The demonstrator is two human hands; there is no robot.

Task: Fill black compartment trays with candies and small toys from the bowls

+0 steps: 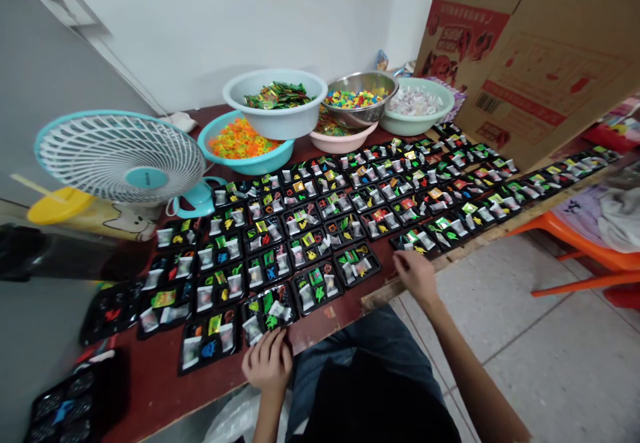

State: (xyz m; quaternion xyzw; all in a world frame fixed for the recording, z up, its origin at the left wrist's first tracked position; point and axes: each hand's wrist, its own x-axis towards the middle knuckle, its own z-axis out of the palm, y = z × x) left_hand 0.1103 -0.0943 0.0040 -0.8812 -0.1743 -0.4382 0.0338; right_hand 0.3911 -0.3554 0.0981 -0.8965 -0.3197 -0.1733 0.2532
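My left hand [269, 359] lies at the front edge of the table, its fingers extended and slightly bent, with nothing in them. Its fingertips are at the near rim of a black compartment tray [261, 327] filled with small wrapped packets and green toy pieces. Farther right, my right hand [416, 277] rests with loosely bent fingers beside the near edge of another filled black tray [429, 251]. I see nothing held in it, though its fingertips are partly hidden. Between the hands stand more filled trays, among them one with green pieces [345, 284].
Rows of filled trays cover the red-brown table [165, 393]. Behind them stand a blue basin [270, 163], a grey-blue basin [280, 119], a steel bowl [355, 117] and a pale green basin [413, 123]. A fan [120, 156] is left; a large carton [530, 63] right.
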